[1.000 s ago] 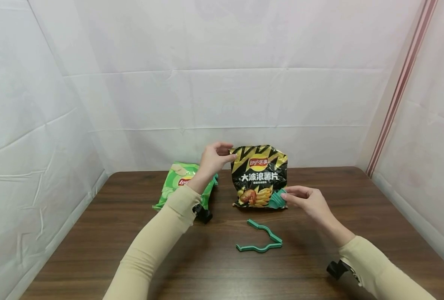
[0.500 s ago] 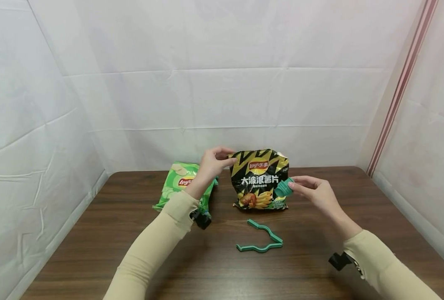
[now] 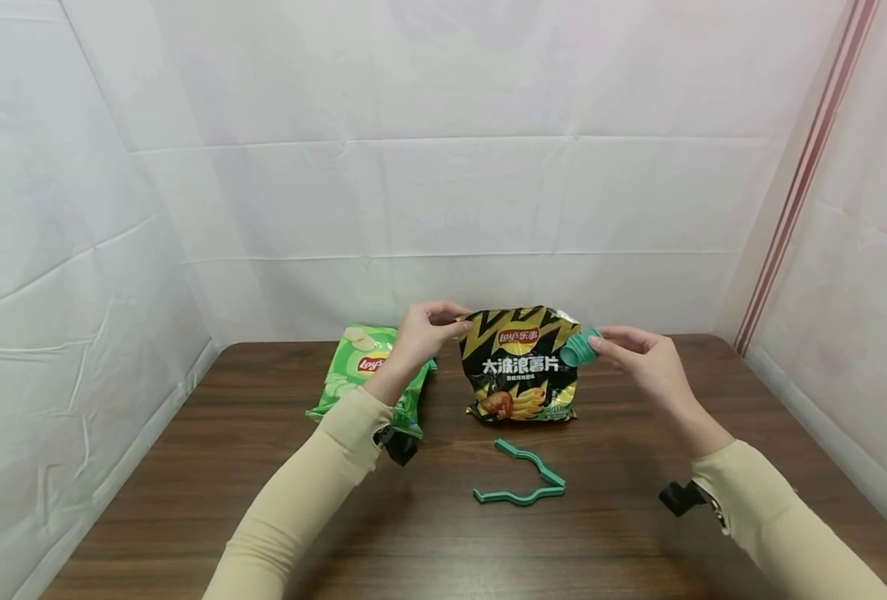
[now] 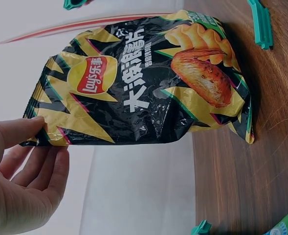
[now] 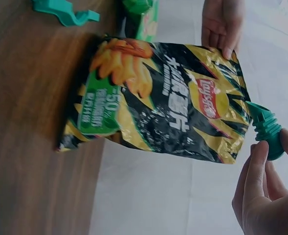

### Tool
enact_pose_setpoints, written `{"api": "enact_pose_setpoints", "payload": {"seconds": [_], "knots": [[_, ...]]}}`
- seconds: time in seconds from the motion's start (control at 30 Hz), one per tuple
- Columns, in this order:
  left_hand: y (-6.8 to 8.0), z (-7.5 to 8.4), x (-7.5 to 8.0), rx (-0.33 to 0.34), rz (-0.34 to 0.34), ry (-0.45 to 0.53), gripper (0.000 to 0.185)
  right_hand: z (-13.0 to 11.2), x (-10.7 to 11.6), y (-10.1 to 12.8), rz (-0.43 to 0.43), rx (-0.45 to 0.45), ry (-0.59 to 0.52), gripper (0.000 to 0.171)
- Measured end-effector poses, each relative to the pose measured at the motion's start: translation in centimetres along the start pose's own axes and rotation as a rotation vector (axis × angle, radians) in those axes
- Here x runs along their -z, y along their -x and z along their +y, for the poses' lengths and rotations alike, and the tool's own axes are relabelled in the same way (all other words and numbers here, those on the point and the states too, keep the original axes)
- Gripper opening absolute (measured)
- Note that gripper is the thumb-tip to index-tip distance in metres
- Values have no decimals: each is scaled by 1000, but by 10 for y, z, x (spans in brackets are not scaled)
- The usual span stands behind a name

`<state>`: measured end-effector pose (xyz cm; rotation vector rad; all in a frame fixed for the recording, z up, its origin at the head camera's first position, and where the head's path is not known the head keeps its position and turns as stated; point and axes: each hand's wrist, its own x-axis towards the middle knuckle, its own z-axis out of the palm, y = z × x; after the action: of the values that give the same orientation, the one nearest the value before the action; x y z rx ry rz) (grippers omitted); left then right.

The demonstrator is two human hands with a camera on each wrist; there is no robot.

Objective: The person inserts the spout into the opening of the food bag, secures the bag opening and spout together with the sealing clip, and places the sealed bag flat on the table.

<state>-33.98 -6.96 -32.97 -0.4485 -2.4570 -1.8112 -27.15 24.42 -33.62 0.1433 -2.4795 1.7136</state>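
Head view: I see the black chip bag (image 3: 522, 364) upright on the table (image 3: 443, 517), behind the green clip (image 3: 522, 477). My left hand (image 3: 421, 332) pinches its top-left corner.

Left wrist view: the bag (image 4: 144, 83) looks light, crinkly and probably slippery, so corners seem the best hold.

Right wrist view: my right hand (image 5: 268, 191) pinches a green spout cap (image 5: 266, 126) at the bag's top-right corner.

Black-and-yellow zigzag chip bag (image 3: 522, 362), green chip bag (image 3: 361, 367), teal cap (image 3: 580, 347), teal clip (image 3: 522, 477), dark wood-grain table (image 3: 188, 500).

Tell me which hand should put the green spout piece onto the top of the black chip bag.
Right, probably. The right hand already pinches the green spout piece right at the top corner of the black chip bag. The left hand pinches the bag's other top corner, holding it upright.
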Motion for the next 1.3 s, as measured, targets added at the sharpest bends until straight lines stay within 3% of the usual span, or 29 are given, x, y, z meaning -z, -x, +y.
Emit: {"api": "enact_pose_setpoints", "payload": {"seconds": [0.33, 0.7, 0.83, 1.3], "knots": [[4, 3, 5, -18, -27, 11, 17, -21, 9, -14, 72, 56, -92, 53], [3, 5, 6, -18, -56, -9, 16, -26, 17, -31, 119, 205, 38, 43], [3, 6, 7, -12, -63, -17, 16, -23, 18, -37, 122, 227, 46, 42], [1, 3, 7, 0, -67, -11, 16, -18, 18, -50, 103, 297, 227, 37]]}}
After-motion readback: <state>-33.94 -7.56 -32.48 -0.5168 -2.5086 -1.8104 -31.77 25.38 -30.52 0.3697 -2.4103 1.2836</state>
